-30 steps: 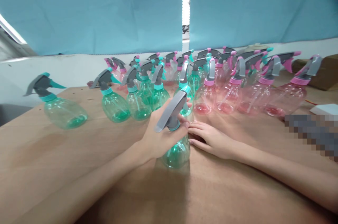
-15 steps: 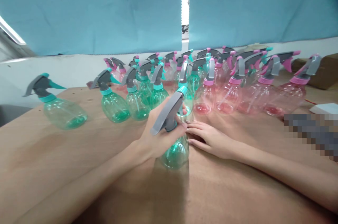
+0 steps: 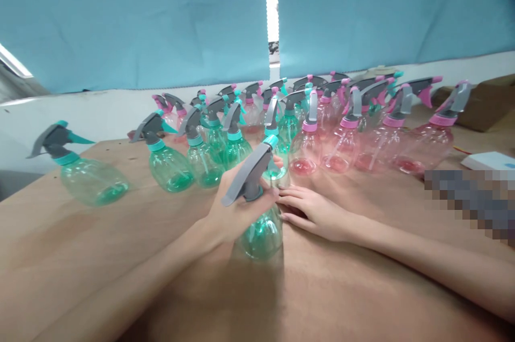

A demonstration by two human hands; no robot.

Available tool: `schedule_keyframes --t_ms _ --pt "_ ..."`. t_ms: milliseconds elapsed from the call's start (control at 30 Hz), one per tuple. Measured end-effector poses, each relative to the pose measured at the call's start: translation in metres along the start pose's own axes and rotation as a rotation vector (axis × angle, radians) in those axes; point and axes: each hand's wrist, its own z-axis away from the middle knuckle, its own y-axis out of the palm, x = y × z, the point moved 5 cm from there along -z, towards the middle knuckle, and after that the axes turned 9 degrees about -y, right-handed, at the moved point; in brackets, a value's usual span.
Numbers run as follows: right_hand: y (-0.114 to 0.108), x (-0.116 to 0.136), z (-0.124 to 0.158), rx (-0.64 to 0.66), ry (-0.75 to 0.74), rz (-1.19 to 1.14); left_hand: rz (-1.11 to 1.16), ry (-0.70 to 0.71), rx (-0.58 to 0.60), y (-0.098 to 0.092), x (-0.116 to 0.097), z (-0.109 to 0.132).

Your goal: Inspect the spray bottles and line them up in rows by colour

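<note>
My left hand [image 3: 235,210] is wrapped round the neck of a green spray bottle [image 3: 263,237] with a grey trigger head and a turquoise nozzle. The bottle stands on the wooden table near the middle, its nozzle pointing away from me. To its right, my right hand [image 3: 317,210] lies low over the tabletop with fingers stretched toward the bottle; whether the fingertips touch it I cannot tell. Just behind the held bottle stands another green spray bottle [image 3: 272,132], partly hidden by my left hand.
Several green spray bottles [image 3: 171,170] stand at the left and centre, one apart at the far left. Several pink spray bottles [image 3: 304,154] stand at the right and behind. A cardboard box [image 3: 488,103] and a white box [image 3: 491,160] lie at the right. A blue cloth [image 3: 140,20] hangs behind.
The view has shifted slightly, so most things appear a little further left. Both hands keep their places, the left still round the spray bottle.
</note>
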Motion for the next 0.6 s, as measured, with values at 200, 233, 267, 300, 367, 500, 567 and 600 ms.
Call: schedule_keyframes --t_ms 200,233,267,300,367,500,567,600 --pt "0.000 0.000 0.000 0.000 -0.006 0.011 -0.058 0.066 -0.045 0.005 -0.002 0.000" --pt "0.000 0.000 -0.001 0.000 -0.008 0.009 -0.052 0.075 -0.053 0.005 -0.002 0.001" --pt "0.000 0.001 -0.001 -0.001 -0.009 0.008 -0.043 0.082 -0.065 0.005 -0.002 0.003" --pt "0.001 0.001 0.000 -0.003 -0.009 0.008 -0.036 0.086 -0.081 0.004 -0.002 0.004" --pt "0.001 0.001 0.000 -0.005 -0.013 0.008 -0.026 0.083 -0.110 0.003 -0.002 0.007" --pt "0.001 0.001 -0.001 -0.008 -0.014 0.003 -0.029 0.072 -0.120 -0.001 -0.001 0.009" --pt "0.000 0.001 -0.002 0.022 0.018 0.002 -0.125 0.067 -0.118 -0.003 -0.002 0.009" --pt "-0.001 0.002 -0.004 0.044 0.037 0.001 -0.188 0.059 -0.118 -0.005 -0.002 0.009"
